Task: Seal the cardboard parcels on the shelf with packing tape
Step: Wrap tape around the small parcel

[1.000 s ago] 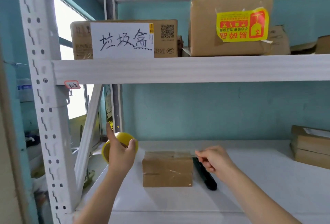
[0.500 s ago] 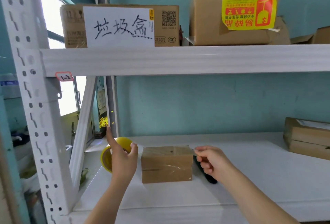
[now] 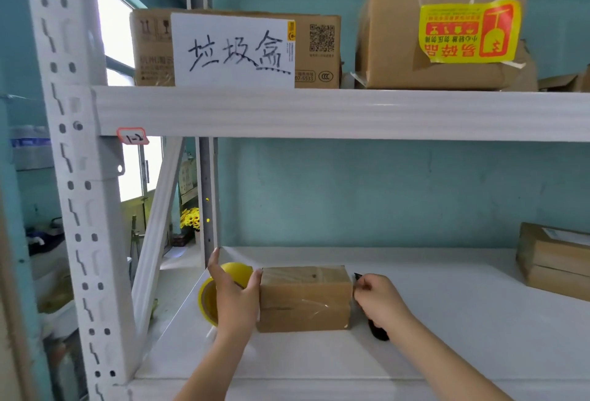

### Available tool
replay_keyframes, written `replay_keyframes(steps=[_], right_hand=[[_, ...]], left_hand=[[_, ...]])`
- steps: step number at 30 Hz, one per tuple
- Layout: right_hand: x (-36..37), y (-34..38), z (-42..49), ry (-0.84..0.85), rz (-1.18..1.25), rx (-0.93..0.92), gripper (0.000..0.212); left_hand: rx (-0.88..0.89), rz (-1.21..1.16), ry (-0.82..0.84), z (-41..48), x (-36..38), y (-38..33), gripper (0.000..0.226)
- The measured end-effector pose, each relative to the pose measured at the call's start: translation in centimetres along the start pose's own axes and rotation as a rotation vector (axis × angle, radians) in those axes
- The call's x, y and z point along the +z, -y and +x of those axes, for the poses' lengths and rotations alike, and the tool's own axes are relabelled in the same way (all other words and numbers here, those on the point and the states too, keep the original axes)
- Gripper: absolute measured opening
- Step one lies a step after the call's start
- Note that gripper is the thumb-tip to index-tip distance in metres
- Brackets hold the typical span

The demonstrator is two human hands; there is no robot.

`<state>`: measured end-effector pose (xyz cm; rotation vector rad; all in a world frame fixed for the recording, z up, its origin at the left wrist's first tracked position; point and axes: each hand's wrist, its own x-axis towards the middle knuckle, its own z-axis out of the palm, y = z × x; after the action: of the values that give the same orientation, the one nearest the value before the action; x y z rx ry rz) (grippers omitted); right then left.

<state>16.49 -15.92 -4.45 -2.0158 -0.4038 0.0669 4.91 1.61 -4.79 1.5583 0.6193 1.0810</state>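
Hands worked at either end of a small brown cardboard parcel (image 3: 305, 298) lying near the front-left corner of the white metal shelf (image 3: 447, 346). The left hand (image 3: 234, 301) curled around a yellow roll of packing tape (image 3: 223, 289), thumb raised and fingers (image 3: 255, 279) wrapped over the roll's rim, pressing it against the parcel's left end, apparently to anchor the roll while the strip was laid. The right hand (image 3: 375, 297) was pinched nearly closed at the parcel's upper right edge; it seemed to hold the free end of clear tape, though the film was too faint to confirm. A glossy sheen across the parcel's front face suggested tape already applied there. A black elongated tool (image 3: 378, 332), possibly a cutter, lay on the shelf just beside the parcel's right end, partly hidden under the right hand and likely kept there for the cut. More flat brown cardboard parcels (image 3: 555, 260) sat stacked at the shelf's right edge, well apart, probably waiting their turn. On the upper shelf (image 3: 319, 113) stood a cardboard box fronted by a handwritten white paper sign (image 3: 233, 49) and a larger carton carrying an upside-down yellow fragile sticker (image 3: 469, 31).
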Motion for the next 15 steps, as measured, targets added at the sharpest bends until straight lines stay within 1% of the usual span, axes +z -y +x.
replay_keyframes(steps=[2, 3, 5, 6, 8, 9, 10, 11, 12, 13, 14, 15], right_hand=[[0.2, 0.3, 0.2, -0.009, -0.125, -0.02, 0.021], [0.2, 0.4, 0.3, -0.003, -0.157, -0.015, 0.02], [-0.1, 0.4, 0.8, 0.007, -0.225, 0.009, 0.01], [-0.4, 0.4, 1.1, -0.013, -0.249, 0.02, 0.01], [-1.1, 1.1, 1.6, -0.159, -0.253, -0.018, 0.023], [-1.2, 1.9, 1.6, -0.244, -0.213, -0.089, 0.027], [-1.1, 2.8, 1.4, -0.291, -0.175, -0.195, 0.031], [-0.8, 4.0, 1.2, -0.268, -0.188, -0.314, 0.035], [-0.1, 5.1, 0.8, -0.166, -0.299, -0.415, 0.041], [0.8, 6.1, 0.4, -0.014, -0.486, -0.47, 0.049], [1.8, 6.7, -0.2, 0.152, -0.684, -0.473, 0.058], [2.7, 6.9, -0.6, 0.28, -0.848, -0.455, 0.065]], left_hand=[[0.02, 0.0, 0.005, 0.1, -0.1, 0.0, 0.078], [0.026, 0.004, 0.008, 0.1, -0.1, 0.0, 0.079], [0.017, 0.014, 0.01, 0.3, -0.4, 0.1, 0.08], [0.011, 0.022, 0.01, 0.3, -0.5, 0.2, 0.081], [0.008, 0.028, 0.009, 0.2, -0.4, 0.2, 0.086], [0.005, 0.023, 0.002, 0.2, -0.4, 0.1, 0.088], [0.004, 0.019, -0.005, 0.2, -0.3, 0.1, 0.089], [-0.005, 0.014, -0.011, 0.4, -0.2, 0.1, 0.089], [-0.018, 0.007, -0.01, 0.5, -0.2, 0.2, 0.089], [-0.023, 0.01, -0.001, 0.5, -0.1, 0.2, 0.089], [-0.023, 0.021, 0.007, 0.5, -0.1, 0.1, 0.09], [-0.021, 0.033, 0.016, 0.5, 0.0, 0.1, 0.09]])
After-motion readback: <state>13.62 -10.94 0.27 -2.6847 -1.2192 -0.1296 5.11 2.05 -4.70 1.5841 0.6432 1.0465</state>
